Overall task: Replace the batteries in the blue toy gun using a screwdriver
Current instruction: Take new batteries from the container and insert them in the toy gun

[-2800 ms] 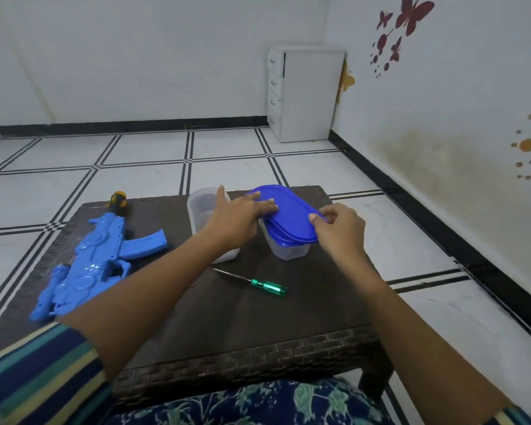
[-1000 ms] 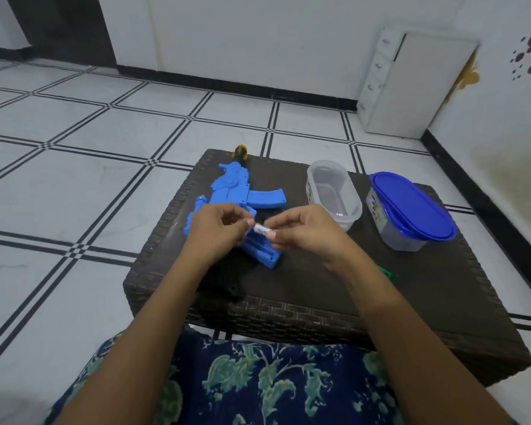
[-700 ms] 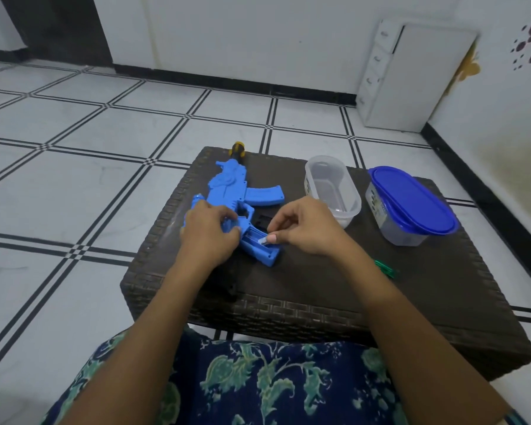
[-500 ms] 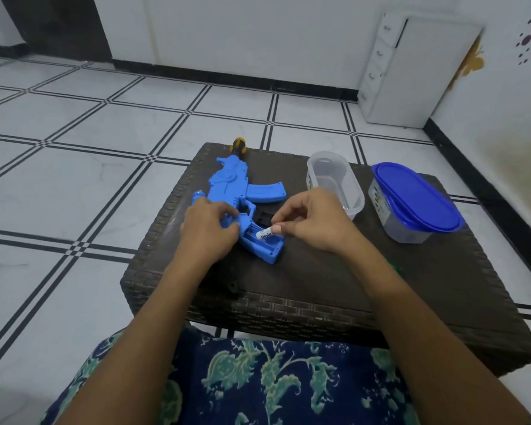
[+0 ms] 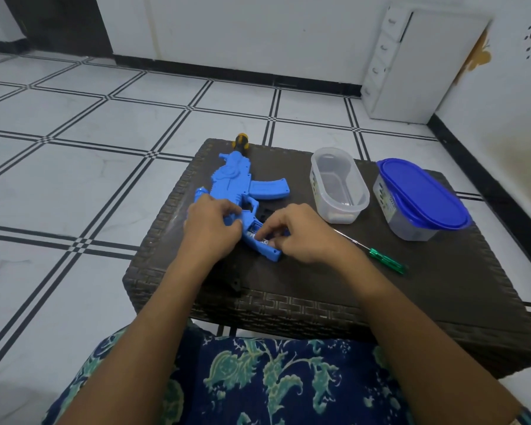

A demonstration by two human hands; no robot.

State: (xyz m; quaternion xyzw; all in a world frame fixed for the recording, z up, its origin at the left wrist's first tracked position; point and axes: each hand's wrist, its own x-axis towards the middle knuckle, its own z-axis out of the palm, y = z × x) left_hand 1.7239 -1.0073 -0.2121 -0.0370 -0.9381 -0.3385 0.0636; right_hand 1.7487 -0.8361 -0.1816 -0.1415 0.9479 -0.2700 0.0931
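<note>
The blue toy gun (image 5: pixel 236 182) lies on the dark wicker table (image 5: pixel 319 289), barrel pointing away, its orange and black tip at the far edge. My left hand (image 5: pixel 210 228) grips the gun's body near the trigger. My right hand (image 5: pixel 301 234) presses a white battery (image 5: pixel 262 239) into the open compartment in the gun's grip. A screwdriver with a green handle (image 5: pixel 387 261) lies on the table just right of my right wrist.
An open clear plastic tub (image 5: pixel 339 185) stands behind my right hand. To its right stands a tub shut with a blue lid (image 5: pixel 422 194). A small black piece (image 5: pixel 264 213) lies by the gun. A white drawer unit (image 5: pixel 417 65) stands in the corner.
My hands left the blue-lidded tub and came to the gun. The battery, held between both hands a second ago, has gone down into the grip's compartment under my right fingers.
</note>
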